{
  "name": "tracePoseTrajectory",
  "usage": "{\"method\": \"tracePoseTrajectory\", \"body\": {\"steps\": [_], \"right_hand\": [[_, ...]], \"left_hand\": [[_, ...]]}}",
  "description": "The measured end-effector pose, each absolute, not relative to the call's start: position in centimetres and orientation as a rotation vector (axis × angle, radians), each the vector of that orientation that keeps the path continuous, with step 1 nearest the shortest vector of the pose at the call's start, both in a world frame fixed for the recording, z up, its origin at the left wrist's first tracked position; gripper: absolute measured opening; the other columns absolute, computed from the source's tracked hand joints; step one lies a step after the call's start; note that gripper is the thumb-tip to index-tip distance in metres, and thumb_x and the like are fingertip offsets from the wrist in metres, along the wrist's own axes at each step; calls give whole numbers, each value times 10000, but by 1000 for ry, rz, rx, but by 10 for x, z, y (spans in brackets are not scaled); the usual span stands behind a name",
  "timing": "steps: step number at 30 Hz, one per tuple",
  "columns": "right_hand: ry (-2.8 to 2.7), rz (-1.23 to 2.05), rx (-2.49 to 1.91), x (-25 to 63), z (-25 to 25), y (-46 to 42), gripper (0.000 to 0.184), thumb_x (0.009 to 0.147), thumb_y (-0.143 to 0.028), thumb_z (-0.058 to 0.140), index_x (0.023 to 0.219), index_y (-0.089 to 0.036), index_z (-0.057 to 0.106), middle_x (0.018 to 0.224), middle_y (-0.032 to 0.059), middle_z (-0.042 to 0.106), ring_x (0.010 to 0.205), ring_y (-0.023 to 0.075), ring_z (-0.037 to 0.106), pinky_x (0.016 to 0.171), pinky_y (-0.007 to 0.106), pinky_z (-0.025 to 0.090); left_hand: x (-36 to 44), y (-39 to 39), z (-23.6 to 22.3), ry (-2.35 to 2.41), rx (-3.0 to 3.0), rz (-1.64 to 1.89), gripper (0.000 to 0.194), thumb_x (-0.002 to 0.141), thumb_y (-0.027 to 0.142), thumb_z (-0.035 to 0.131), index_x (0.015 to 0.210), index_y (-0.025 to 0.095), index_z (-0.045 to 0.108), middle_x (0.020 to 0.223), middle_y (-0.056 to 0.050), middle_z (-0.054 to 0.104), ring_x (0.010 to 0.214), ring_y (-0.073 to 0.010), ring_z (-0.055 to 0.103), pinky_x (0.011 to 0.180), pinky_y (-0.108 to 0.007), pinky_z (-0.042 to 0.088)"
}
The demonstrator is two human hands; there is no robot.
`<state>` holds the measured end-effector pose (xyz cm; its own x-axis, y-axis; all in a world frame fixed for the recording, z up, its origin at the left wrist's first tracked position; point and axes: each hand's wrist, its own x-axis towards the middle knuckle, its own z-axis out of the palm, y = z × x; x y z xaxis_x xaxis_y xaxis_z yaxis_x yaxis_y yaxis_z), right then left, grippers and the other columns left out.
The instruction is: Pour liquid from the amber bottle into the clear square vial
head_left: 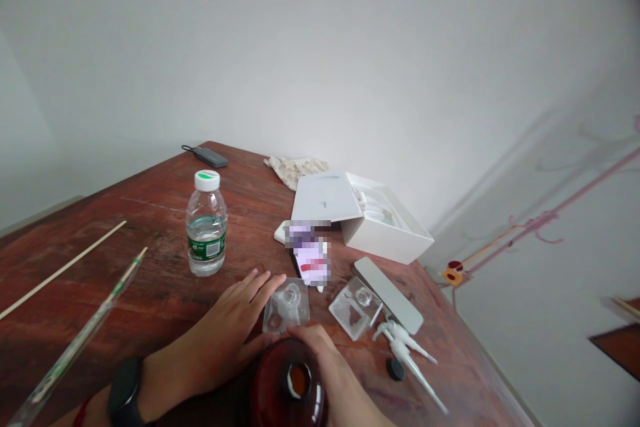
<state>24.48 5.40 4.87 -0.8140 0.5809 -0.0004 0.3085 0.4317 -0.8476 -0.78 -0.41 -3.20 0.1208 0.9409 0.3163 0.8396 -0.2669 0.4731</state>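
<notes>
My right hand (333,370) is wrapped around the side of a dark brown bottle (273,387), which stands close to me with its round mouth uncapped. My left hand (235,320) stretches its fingers out, its thumb by the bottle's shoulder and its fingertips at the edge of a clear plastic square piece (286,307). A second clear square piece (350,312) lies to the right. White pump heads (400,341) with long stems rest beside it, near a small black cap (395,369). A silver-grey bar (389,295) lies just behind them.
A water bottle (206,240) with a white cap stands left of centre. A thin stick (65,268) and wrapped chopsticks (90,330) lie at left. Behind are a phone (313,263), an opened white box (380,240), a cloth (295,171) and a grey device (211,157).
</notes>
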Motion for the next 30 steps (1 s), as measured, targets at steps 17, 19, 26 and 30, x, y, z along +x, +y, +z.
{"method": "tracePoseTrajectory", "body": {"steps": [17, 19, 26, 30], "right_hand": [[-2182, 1442, -604, 242, 20, 57, 699, 642, -472, 990, 1230, -244, 688, 1143, 89, 711, 967, 269, 741, 840, 365, 637], [-2163, 1390, -583, 246, 24, 58, 697, 667, -478, 962, 1260, -244, 680, 1137, 91, 723, 970, 275, 752, 843, 361, 638], [-2019, 1168, -490, 248, 19, 64, 741, 685, -567, 955, 1274, -226, 662, 1177, 141, 743, 1036, 357, 772, 861, 412, 667], [-1918, 1213, -577, 249, 14, 63, 825, 714, -602, 920, 1377, -257, 569, 1156, 124, 757, 928, 343, 794, 797, 420, 686]], "left_hand": [[-9, 0, -51, 1832, 2244, 812, 882, 1035, 336, 684, 1749, 293, 168, 1757, -152, 364, 1618, -430, 319, 1276, -669, 376], [-9, -1, -50, 1833, 2232, 796, 881, 1033, 312, 673, 1750, 300, 161, 1759, -144, 362, 1620, -428, 315, 1274, -677, 373], [-8, -3, -49, 1839, 2195, 802, 871, 1013, 270, 639, 1747, 325, 173, 1775, -111, 339, 1634, -408, 293, 1279, -664, 371], [-6, -4, -48, 1870, 2179, 786, 898, 1011, 292, 661, 1749, 338, 152, 1788, -104, 310, 1642, -411, 270, 1272, -673, 375]]}}
